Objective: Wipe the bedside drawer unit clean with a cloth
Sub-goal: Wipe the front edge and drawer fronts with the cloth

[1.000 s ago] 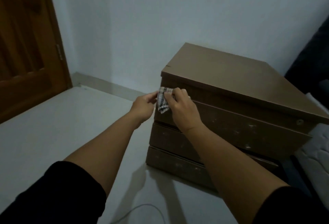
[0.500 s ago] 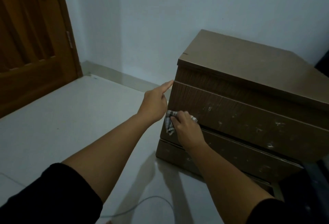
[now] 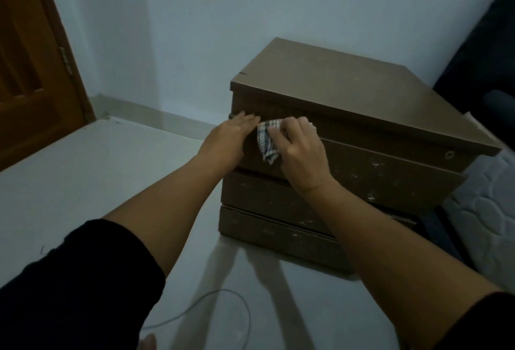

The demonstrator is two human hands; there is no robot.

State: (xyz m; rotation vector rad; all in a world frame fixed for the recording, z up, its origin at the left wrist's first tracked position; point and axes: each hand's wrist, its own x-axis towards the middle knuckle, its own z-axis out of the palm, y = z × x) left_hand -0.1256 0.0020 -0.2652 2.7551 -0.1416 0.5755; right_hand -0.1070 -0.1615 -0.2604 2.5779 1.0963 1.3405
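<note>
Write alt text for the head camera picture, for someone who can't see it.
A person's right hand presses a checked cloth against the top drawer front of a brown bedside drawer unit, while the left hand rests flat on the drawer's left edge. The unit stands on a pale floor near a wooden door, its drawer fronts flecked with pale marks.

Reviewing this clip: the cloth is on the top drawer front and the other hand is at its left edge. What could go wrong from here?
1. The top drawer seems to stand slightly proud of the drawer unit. The left hand lies flat at its left edge, so its fingertips could be nipped if wiping pushes the drawer in.
2. The right hand holds the checked cloth bunched up, so pale specks further right may be missed.
3. A thin cable loops on the floor nearby, possibly a snag hazard.
</note>
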